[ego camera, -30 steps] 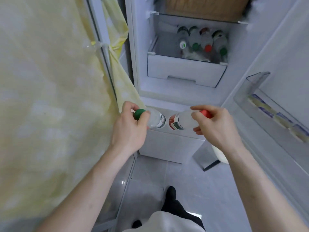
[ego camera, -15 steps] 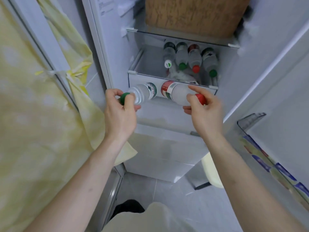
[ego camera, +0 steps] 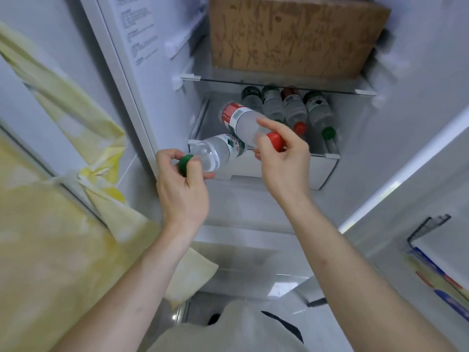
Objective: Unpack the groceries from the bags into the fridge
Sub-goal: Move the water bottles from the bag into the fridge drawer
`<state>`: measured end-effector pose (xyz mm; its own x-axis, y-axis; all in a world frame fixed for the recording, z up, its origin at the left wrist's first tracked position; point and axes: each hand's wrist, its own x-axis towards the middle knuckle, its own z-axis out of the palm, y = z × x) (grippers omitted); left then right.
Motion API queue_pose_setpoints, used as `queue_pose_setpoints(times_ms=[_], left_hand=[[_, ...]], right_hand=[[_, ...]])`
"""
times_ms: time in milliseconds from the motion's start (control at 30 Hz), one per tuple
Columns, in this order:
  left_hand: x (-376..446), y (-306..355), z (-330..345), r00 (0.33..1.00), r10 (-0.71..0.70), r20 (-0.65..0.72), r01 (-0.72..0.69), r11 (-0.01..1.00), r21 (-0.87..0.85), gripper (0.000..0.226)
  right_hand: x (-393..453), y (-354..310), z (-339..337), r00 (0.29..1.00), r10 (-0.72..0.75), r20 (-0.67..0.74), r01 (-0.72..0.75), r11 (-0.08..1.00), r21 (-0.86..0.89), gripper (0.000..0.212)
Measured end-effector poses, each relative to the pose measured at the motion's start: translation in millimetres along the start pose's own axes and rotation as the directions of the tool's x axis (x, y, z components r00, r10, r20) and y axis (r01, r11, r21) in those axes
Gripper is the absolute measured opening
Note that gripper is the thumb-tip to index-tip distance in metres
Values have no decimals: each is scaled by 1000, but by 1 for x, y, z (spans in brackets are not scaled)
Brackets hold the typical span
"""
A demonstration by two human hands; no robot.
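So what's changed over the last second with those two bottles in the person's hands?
Both hands lifted their bottles from beside the lower drawer up to the bottle drawer. The right hand now pushes the red-capped bottle base-first over the drawer's front; the left hand brings the green-capped bottle to its edge. Both grips and the four stored bottles are unchanged.

Top edge slices off the brown cardboard box point(ego camera: 291, 34) in the upper centre. The four stored bottles point(ego camera: 294, 110) in the drawer hide their bases under the glass shelf point(ego camera: 279, 83), labels too blurred to read. Printed sticker point(ego camera: 137, 34), upper left: illegible. Colourful packets point(ego camera: 441, 283), lower right, run off frame, smeared beyond telling.
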<state>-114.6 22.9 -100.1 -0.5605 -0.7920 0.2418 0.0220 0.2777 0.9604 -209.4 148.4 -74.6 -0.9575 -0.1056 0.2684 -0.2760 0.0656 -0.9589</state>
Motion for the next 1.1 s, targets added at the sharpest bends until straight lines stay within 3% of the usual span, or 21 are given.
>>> queue_pose_setpoints(times_ms=[400,667,933,1100], left_hand=[[19,-6,2,995,21,-102,-24,999,-24,19],[15,-7,10,986,32,-165,-43,997,-67,20],[43,-29,50,1000,9,2,-9,1000,26,27],[79,-37,74,986,-101,134,77,982,175,27]], right_hand=[[64,44,39,1000,-7,6,8,994,-111,29],[68,77,43,996,-83,39,90,977,-195,29],[62,92,50,990,-136,43,143,955,-260,34],[61,97,59,978,-68,197,143,907,-397,48]])
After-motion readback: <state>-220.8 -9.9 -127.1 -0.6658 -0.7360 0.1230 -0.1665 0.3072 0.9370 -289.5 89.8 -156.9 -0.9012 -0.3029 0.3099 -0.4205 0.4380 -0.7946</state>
